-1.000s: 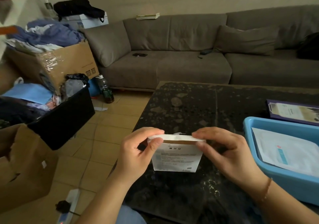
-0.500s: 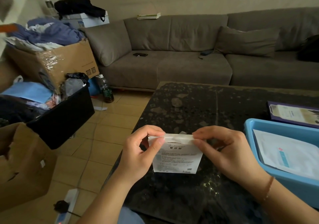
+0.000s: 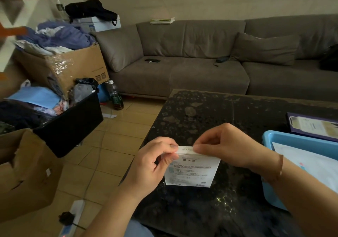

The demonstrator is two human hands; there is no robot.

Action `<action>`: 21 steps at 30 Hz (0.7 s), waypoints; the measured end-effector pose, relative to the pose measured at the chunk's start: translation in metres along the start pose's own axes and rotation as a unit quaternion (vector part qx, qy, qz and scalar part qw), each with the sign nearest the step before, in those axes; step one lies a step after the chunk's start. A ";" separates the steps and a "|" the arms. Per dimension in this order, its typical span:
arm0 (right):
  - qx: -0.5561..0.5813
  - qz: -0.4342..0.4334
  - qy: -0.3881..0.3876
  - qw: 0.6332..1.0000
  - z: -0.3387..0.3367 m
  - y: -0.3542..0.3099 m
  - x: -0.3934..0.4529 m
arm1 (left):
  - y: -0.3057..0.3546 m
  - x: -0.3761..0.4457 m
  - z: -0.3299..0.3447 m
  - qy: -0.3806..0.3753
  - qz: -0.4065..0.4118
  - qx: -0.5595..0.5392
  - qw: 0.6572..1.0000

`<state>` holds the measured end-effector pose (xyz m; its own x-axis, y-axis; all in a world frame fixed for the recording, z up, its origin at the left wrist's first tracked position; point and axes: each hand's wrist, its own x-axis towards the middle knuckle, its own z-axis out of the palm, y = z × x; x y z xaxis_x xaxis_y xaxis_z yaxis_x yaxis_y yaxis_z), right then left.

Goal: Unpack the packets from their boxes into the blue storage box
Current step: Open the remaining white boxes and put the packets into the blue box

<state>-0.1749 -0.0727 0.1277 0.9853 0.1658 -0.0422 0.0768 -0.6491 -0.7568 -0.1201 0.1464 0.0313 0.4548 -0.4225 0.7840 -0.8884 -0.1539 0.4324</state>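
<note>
White packet box held upright over the dark desk, both hands at its top flap.

The white box [image 3: 191, 171] stands above the near part of the black speckled desk [image 3: 210, 112]. Left hand [image 3: 151, 165] pinches the flap's left end; right hand [image 3: 225, 145] pinches its right end, fingers [image 3: 198, 148] curled. Blue storage box [image 3: 270, 138] sits at right, a white packet [image 3: 311, 161] inside. Purple clipboard [image 3: 314, 127] lies beyond it.

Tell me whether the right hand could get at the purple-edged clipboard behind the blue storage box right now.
Probably not at once: the right hand pinches the white box's top flap together with the left hand. Once freed, the way over the table to the clipboard looks clear.
</note>
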 end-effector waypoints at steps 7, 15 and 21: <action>-0.057 -0.058 0.088 0.993 0.003 -0.007 0.001 | 0.003 0.006 0.006 -0.005 -0.035 -0.010 0.999; -0.320 -0.267 0.157 0.895 0.014 -0.017 -0.018 | 0.003 0.012 0.006 -0.031 0.022 0.033 0.999; -0.472 -0.406 0.232 0.747 0.046 0.020 -0.023 | 0.003 0.009 0.010 -0.033 -0.017 0.029 0.999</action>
<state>-0.2033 -0.0559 0.0834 0.4850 0.6571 0.5770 0.5362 -0.7447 0.3974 -0.1197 0.1335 0.0351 0.4820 -0.4741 0.7368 -0.8752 -0.2210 0.4303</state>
